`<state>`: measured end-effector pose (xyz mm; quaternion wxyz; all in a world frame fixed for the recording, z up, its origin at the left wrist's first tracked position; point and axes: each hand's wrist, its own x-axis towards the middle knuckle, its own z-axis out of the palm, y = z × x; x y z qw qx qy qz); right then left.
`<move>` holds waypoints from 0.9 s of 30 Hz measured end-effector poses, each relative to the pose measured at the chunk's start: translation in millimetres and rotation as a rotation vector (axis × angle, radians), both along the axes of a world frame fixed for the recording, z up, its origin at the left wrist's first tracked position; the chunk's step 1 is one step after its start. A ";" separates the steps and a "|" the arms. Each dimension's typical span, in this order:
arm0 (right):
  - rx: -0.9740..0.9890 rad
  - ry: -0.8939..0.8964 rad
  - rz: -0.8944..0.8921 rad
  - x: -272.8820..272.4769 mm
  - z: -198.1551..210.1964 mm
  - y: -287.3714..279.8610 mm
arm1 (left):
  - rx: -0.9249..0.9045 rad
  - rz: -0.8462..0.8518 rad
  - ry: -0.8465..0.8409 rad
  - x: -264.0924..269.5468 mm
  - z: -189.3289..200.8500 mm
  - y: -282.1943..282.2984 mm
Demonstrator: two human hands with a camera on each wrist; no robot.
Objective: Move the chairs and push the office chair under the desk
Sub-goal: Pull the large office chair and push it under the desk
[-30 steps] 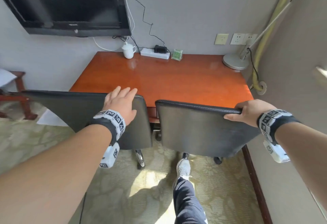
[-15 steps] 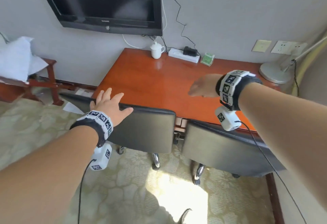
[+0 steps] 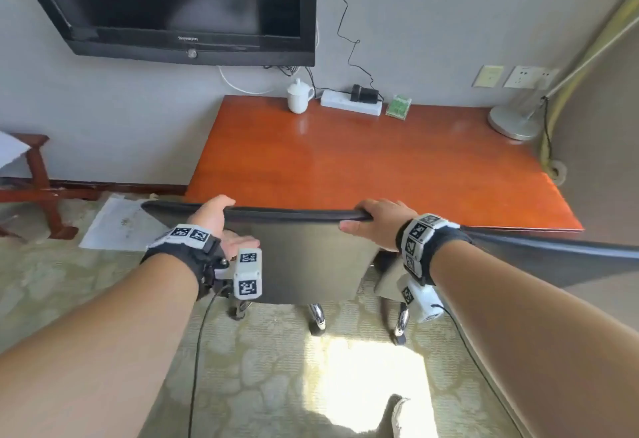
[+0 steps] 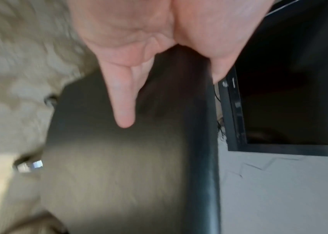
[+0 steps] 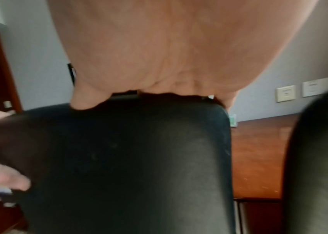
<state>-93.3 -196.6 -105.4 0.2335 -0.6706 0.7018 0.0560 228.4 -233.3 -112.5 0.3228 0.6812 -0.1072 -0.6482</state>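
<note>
With the left hand (image 3: 214, 216) and right hand (image 3: 375, 221) both curled over the top edge of the left office chair (image 3: 304, 258), just near of the desk (image 3: 363, 168), the person should push evenly, keeping it clear of the right chair (image 3: 553, 258).

Your forearms are bare. Each wrist wears a black band (image 3: 186, 254) ringed with white black-patterned marker tiles, a white camera block (image 3: 247, 278) below it trailing a thin black cable (image 3: 197, 351).
</note>
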 end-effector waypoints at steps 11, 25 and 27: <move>-0.031 0.057 -0.148 7.6 -0.9 -3.1 | -0.150 0.150 0.127 -2.7 -15.1 -21.4; -0.014 -0.471 -1.048 -124.2 12.8 157.6 | 0.039 -1.098 -0.049 -44.4 -1.7 71.1; 0.076 -0.512 -1.180 -160.8 18.9 177.8 | -0.143 -1.320 -0.173 -95.5 5.8 82.7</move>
